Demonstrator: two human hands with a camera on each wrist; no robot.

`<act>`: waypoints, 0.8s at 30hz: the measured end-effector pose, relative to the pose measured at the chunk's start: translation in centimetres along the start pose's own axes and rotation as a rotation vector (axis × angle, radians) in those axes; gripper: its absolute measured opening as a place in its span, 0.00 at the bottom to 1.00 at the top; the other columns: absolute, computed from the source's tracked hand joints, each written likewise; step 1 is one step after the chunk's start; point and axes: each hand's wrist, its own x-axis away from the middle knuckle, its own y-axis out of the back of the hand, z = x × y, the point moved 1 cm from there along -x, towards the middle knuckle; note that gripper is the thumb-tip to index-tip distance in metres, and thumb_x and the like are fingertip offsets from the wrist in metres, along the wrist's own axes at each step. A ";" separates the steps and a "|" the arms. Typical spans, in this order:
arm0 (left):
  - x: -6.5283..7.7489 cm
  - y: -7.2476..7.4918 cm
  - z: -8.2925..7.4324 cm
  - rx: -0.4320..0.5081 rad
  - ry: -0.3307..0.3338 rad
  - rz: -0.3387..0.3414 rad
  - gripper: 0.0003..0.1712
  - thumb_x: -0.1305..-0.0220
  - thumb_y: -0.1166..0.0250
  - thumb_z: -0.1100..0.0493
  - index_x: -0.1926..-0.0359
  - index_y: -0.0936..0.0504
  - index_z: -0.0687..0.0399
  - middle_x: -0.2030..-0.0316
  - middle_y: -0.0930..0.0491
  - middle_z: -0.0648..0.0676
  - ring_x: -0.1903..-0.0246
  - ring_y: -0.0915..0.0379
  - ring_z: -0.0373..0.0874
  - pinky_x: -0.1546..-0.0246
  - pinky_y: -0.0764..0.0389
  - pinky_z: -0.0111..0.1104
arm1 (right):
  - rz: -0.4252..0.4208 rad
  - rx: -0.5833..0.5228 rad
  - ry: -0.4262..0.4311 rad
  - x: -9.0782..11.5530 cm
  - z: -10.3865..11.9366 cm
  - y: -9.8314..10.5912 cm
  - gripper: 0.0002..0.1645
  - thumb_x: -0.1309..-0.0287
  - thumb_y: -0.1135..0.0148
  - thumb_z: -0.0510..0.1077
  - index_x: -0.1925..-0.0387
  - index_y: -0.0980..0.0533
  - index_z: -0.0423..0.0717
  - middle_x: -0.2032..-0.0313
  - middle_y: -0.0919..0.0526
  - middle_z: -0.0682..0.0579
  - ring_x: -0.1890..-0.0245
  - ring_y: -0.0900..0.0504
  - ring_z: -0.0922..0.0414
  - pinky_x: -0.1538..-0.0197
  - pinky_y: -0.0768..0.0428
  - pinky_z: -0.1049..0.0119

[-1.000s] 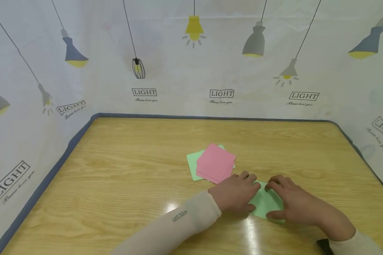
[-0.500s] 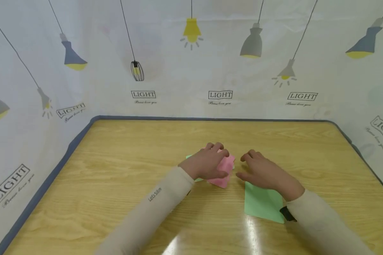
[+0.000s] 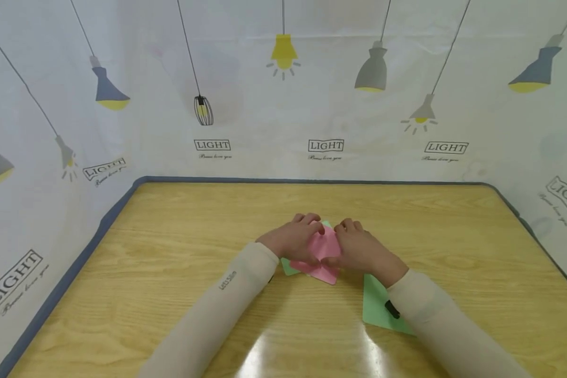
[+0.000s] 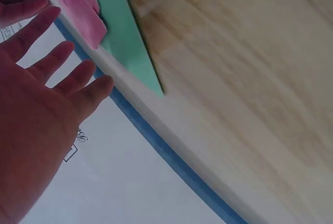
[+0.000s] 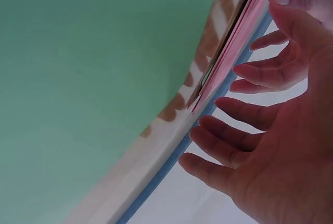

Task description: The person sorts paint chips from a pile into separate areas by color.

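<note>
A small pile of square pink paper sheets (image 3: 325, 247) lies on the wooden table, over green paper (image 3: 290, 268) that shows at its left and top edges. My left hand (image 3: 294, 239) is over the pile's left side, fingers spread and slightly bent. On the opposite side, my right hand (image 3: 361, 249) is at the pile's right edge, its thumb close to the left one. Both wrist views show the left hand (image 4: 47, 94) and right hand (image 5: 270, 135) with fingers apart and nothing gripped. Whether fingertips touch the top pink sheet is hard to tell.
A separate green sheet (image 3: 375, 310) lies flat nearer the front, partly under the right forearm. The wooden table (image 3: 179, 252) has a blue edging strip (image 3: 245, 180). A white sheet printed with lamps (image 3: 245, 68) stands around its back and sides.
Both hands have left the separate green sheet at the right and moved left and away from me to the pink pile. The right hand arrived there after the left.
</note>
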 end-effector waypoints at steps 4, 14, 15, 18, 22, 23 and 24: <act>0.1 -0.1 0.5 0.023 0.007 0.001 0.41 0.46 0.27 0.44 0.34 0.31 0.48 0.27 0.47 0.52 0.30 0.53 0.51 0.39 0.32 0.43 | 0.034 0.000 -0.009 -0.2 0.3 0.0 0.45 0.44 0.33 0.61 0.43 0.32 0.26 0.46 0.32 0.33 0.46 0.32 0.38 0.48 0.24 0.46; 0.4 -0.1 1.5 0.031 -0.015 0.028 0.49 0.46 0.27 0.43 0.27 0.38 0.46 0.25 0.50 0.55 0.27 0.59 0.51 0.35 0.40 0.48 | 0.099 0.013 -0.018 -0.5 1.2 -0.3 0.49 0.44 0.35 0.62 0.39 0.35 0.25 0.44 0.34 0.32 0.44 0.34 0.38 0.45 0.27 0.46; 0.4 -0.1 1.4 0.036 -0.016 0.032 0.49 0.46 0.27 0.43 0.27 0.38 0.46 0.25 0.51 0.54 0.27 0.59 0.51 0.34 0.41 0.48 | 0.102 0.014 -0.015 -0.5 1.2 -0.2 0.48 0.43 0.35 0.61 0.40 0.35 0.24 0.44 0.34 0.32 0.44 0.35 0.38 0.45 0.26 0.46; 0.4 -0.1 1.4 0.044 -0.019 0.043 0.49 0.45 0.27 0.42 0.27 0.38 0.45 0.25 0.52 0.54 0.27 0.60 0.51 0.34 0.41 0.48 | 0.104 0.011 -0.011 -0.5 1.2 -0.1 0.46 0.43 0.34 0.59 0.41 0.35 0.25 0.45 0.34 0.32 0.45 0.34 0.38 0.46 0.26 0.47; 0.3 -0.2 1.3 0.035 -0.034 0.051 0.50 0.45 0.27 0.42 0.26 0.39 0.48 0.25 0.52 0.54 0.27 0.60 0.51 0.34 0.42 0.47 | 0.111 0.010 -0.002 -0.7 1.2 0.0 0.43 0.44 0.32 0.57 0.42 0.33 0.26 0.48 0.33 0.33 0.48 0.34 0.39 0.49 0.24 0.48; 0.2 -0.2 1.3 0.034 -0.038 0.052 0.50 0.45 0.27 0.42 0.26 0.40 0.48 0.25 0.51 0.54 0.27 0.60 0.51 0.34 0.42 0.46 | 0.114 0.009 -0.004 -0.7 1.3 0.1 0.43 0.45 0.32 0.57 0.42 0.33 0.26 0.49 0.33 0.34 0.49 0.33 0.39 0.50 0.24 0.49; 0.2 -0.3 1.3 0.034 -0.042 0.054 0.51 0.46 0.27 0.42 0.26 0.40 0.49 0.25 0.51 0.54 0.27 0.60 0.50 0.33 0.42 0.46 | 0.117 0.010 -0.005 -0.7 1.3 0.1 0.43 0.45 0.32 0.57 0.42 0.33 0.27 0.49 0.33 0.34 0.49 0.33 0.40 0.50 0.23 0.50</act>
